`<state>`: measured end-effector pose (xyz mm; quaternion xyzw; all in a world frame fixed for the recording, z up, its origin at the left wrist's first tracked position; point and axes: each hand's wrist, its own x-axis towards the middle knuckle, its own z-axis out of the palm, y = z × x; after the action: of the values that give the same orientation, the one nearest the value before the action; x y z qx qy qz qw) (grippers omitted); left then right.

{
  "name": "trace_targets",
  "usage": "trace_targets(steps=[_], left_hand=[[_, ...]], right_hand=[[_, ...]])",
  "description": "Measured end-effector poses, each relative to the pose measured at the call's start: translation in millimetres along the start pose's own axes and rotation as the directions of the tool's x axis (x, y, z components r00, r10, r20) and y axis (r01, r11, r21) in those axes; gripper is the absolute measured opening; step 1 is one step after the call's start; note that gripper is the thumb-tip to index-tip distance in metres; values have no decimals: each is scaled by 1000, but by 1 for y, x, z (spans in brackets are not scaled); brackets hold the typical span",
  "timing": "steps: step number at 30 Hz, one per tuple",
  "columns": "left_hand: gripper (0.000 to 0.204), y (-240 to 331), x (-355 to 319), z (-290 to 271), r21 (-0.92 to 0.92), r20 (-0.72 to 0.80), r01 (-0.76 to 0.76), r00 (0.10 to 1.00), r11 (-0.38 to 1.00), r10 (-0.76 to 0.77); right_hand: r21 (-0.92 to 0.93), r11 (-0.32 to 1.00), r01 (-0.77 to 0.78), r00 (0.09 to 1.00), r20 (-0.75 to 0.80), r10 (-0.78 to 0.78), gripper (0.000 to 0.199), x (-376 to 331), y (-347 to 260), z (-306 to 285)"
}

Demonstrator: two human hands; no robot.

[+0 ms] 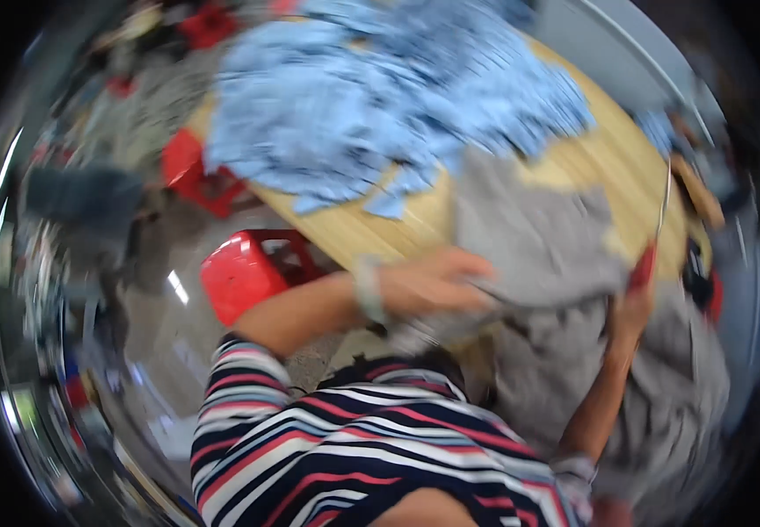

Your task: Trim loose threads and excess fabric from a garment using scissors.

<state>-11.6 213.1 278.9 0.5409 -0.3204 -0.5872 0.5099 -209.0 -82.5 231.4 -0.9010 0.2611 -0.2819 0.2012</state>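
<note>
My left hand, blurred by motion, is at the near edge of the table. Its fingers point right and close on a fold of grey cloth, part of which hangs below the hand. The cloth spreads from there over the table top toward my right hand. That hand is wrapped round the red handle of a tool whose long, thin metal shaft points away from me. Blur hides the tool's exact kind. More grey fabric drapes down beside my right forearm.
Light blue cloth pieces lie heaped over the far part of the wooden table. Red plastic stools stand on the floor to the left. A pale grey panel or bin borders the table at the far right.
</note>
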Motion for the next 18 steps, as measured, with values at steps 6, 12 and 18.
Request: trace_targets(steps=[6, 12, 18], left_hand=[[46, -61, 14, -40, -462, -232, -94, 973, 882, -17], [36, -248, 84, -134, -148, -746, -48, 661, 988, -80], [64, -269, 39, -58, 880, -459, 271, 691, 389, 558]], right_hand=[[-394, 910, 129, 968, -150, -202, 50, 160, -39, -26], [-245, 928, 282, 923, 334, -192, 60, 140, -59, 51], [-35, 999, 19, 797, 605, 5, 56, 4, -52, 79]])
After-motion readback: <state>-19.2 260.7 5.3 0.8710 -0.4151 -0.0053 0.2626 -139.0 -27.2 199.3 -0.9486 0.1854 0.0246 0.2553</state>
